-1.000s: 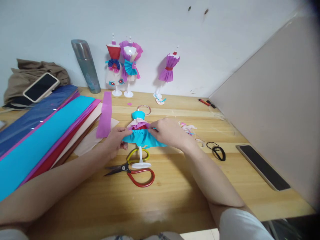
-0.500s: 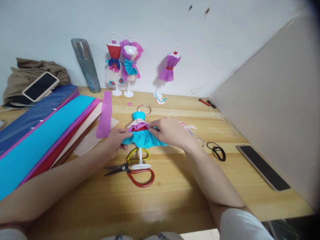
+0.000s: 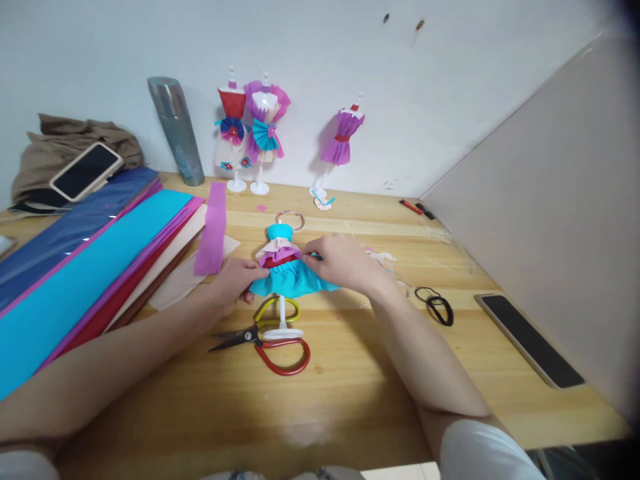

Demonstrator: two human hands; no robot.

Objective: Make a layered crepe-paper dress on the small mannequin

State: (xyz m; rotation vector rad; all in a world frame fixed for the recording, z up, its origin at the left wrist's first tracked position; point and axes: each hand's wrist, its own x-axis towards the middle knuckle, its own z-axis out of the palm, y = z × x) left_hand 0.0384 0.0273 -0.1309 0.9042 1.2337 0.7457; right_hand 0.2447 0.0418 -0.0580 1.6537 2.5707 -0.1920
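The mini mannequin (image 3: 283, 313) wears bodice (image 3: 279, 232) and ruffles (image 3: 276, 252); your left hand (image 3: 235, 285) and right hand (image 3: 343, 263) pinch its turquoise skirt (image 3: 290, 280), seemingly unsecured.

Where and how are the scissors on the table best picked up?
Probably by the red handle loop, coming from the near right side. The scissors lie with their dark blades pointing left, so this approach avoids the tips. The red loop faces the wearer, while the white stand crosses in front of the yellow loop.
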